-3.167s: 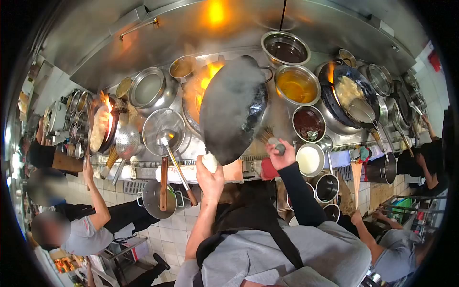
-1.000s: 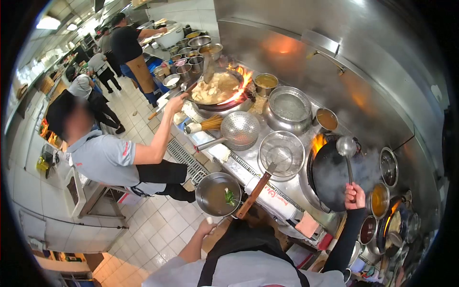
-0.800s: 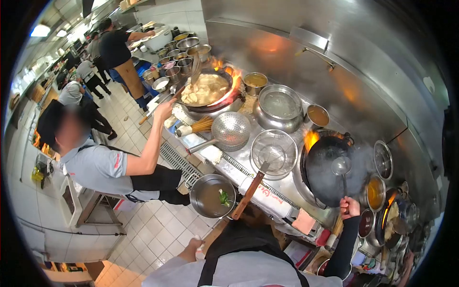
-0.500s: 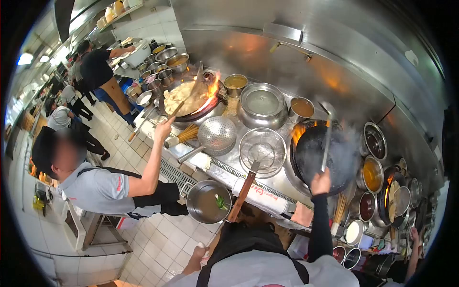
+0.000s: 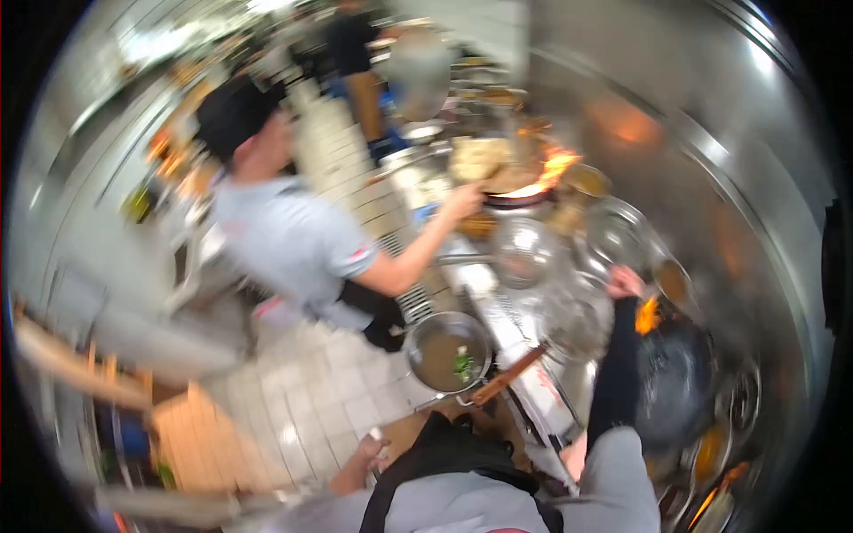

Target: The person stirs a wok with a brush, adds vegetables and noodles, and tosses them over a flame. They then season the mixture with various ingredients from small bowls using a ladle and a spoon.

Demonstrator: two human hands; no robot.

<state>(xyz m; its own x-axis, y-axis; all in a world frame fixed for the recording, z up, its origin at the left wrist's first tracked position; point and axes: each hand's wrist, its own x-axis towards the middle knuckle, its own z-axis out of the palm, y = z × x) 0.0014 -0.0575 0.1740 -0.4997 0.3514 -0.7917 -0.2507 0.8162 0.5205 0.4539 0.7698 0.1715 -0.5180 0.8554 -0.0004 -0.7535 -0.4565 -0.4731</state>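
Note:
My right hand (image 5: 625,282) is closed and blurred, reaching over the stove beside the large steel pot (image 5: 617,229) and the wire strainer (image 5: 576,318). Half a second ago it gripped a ladle by the handle; motion blur hides the ladle's bowl now. Low at my side, my left hand (image 5: 362,455) is closed around a small white thing (image 5: 378,434), perhaps a folded cloth. To the right of my forearm sits a black wok (image 5: 677,382), with flame at its upper edge.
A co-worker (image 5: 289,231) on the left holds a utensil in a flaming wok of pale food (image 5: 480,162). A pan of liquid with green leaves (image 5: 435,360) stands near my waist; a wooden handle (image 5: 508,377) juts toward me. A perforated ladle (image 5: 522,253) lies on the stove.
My right hand has moved left from the smoking wok to the large pot and strainer. The view has swung left. My left hand stays low, still around the white thing.

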